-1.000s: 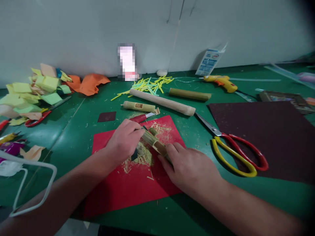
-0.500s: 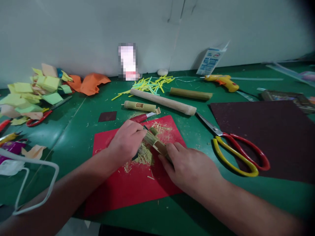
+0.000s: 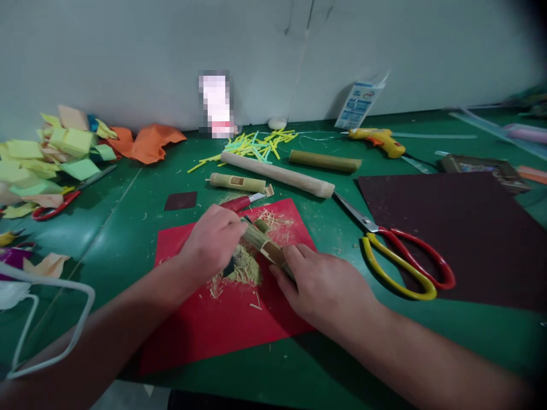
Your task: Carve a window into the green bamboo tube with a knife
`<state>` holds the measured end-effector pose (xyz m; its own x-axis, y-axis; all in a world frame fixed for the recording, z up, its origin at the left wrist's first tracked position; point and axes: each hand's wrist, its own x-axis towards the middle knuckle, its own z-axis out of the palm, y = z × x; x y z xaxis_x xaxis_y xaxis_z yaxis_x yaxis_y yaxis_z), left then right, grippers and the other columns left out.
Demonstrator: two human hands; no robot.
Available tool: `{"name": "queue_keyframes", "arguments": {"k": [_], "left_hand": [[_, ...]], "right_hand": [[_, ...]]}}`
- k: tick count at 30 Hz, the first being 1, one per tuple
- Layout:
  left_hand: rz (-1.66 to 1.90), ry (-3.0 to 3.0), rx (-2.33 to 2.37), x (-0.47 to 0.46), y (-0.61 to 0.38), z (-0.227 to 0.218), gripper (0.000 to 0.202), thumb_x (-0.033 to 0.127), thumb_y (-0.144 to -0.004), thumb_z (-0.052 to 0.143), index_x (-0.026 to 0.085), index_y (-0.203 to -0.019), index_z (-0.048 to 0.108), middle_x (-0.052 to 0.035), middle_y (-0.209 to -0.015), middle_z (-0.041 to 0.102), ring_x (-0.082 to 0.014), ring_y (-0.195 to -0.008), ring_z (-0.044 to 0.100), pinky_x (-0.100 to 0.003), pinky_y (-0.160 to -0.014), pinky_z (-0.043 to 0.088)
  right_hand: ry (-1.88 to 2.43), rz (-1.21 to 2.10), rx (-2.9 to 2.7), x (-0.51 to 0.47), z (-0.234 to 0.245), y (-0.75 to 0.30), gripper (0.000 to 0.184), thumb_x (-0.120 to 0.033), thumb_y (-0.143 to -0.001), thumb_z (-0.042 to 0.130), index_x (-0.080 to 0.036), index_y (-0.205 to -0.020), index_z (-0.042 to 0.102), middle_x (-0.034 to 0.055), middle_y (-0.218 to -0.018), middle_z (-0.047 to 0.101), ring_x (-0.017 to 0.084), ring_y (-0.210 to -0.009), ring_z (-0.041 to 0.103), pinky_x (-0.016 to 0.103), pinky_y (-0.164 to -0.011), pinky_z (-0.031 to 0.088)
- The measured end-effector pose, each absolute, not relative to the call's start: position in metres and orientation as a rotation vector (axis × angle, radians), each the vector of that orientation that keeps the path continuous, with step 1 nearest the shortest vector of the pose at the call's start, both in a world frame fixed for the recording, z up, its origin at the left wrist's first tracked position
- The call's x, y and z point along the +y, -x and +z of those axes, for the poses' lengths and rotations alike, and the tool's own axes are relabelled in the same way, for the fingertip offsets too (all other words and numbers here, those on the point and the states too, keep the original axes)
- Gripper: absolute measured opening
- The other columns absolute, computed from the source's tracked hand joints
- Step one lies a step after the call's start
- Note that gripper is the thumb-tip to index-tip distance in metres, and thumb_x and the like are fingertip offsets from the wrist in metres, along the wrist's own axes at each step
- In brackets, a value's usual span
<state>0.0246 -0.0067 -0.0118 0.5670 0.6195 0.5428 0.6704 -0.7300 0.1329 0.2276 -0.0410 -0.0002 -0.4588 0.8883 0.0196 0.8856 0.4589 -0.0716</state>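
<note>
My left hand (image 3: 211, 242) is curled shut around a dark tool (image 3: 229, 267). Only its lower end pokes out under the palm, so I cannot tell what kind of blade it carries. The working end meets the bamboo piece (image 3: 265, 246) just beyond my thumb. My right hand (image 3: 325, 285) is closed over the near end of that bamboo piece and pins it at a slant. The far end sticks out towards the left hand, and the part under my fingers is hidden.

Both hands are over a red mat (image 3: 222, 330) on the green desk (image 3: 128, 228). The mat carries a heap of pale shavings (image 3: 244, 272) between the two hands, with more scattered past the bamboo tip.

Just beyond the left hand lies a red-handled knife (image 3: 241, 203), then a notched bamboo tube (image 3: 237, 182) and a long wooden dowel (image 3: 277, 175). What is inside the tube cannot be seen. To the right of the right hand are red-and-yellow scissors (image 3: 399, 259), their handles lying on a dark sheet (image 3: 461, 228) that is cut off at the right edge. Far beyond them a packet (image 3: 358, 105) leans on the wall, its contents unreadable. Left of my left forearm a white wire frame (image 3: 47, 319) runs out of view.
</note>
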Motion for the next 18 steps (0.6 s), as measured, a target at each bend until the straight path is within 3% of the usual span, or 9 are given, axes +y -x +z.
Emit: {"name": "queue_keyframes", "arguments": {"k": [9, 18], "left_hand": [[-0.833, 2.761, -1.087, -0.0091, -0.0284, -0.0146, 0.016, 0.017, -0.088, 0.047, 0.013, -0.084, 0.062, -0.0066, -0.082, 0.06, -0.0173, -0.079, 0.051, -0.033, -0.071, 0.042], [-0.855, 2.779, -1.052, -0.0075, -0.0293, -0.0135, 0.016, 0.016, -0.089, 0.045, 0.014, -0.084, 0.06, -0.0054, -0.082, 0.059, -0.0167, -0.079, 0.051, -0.033, -0.071, 0.043]], "right_hand": [[1.606, 0.068, -2.655, -0.041, -0.0024, -0.2276, 0.023, -0.034, -0.088, 0.04, -0.017, -0.08, 0.054, 0.0047, -0.073, 0.062, 0.019, -0.055, 0.056, 0.03, -0.048, 0.013], [1.601, 0.039, -2.637, -0.041, -0.0038, -0.2271, 0.024, -0.034, -0.087, 0.04, -0.017, -0.08, 0.054, 0.0044, -0.07, 0.061, 0.015, -0.051, 0.053, 0.029, -0.047, 0.012]]}}
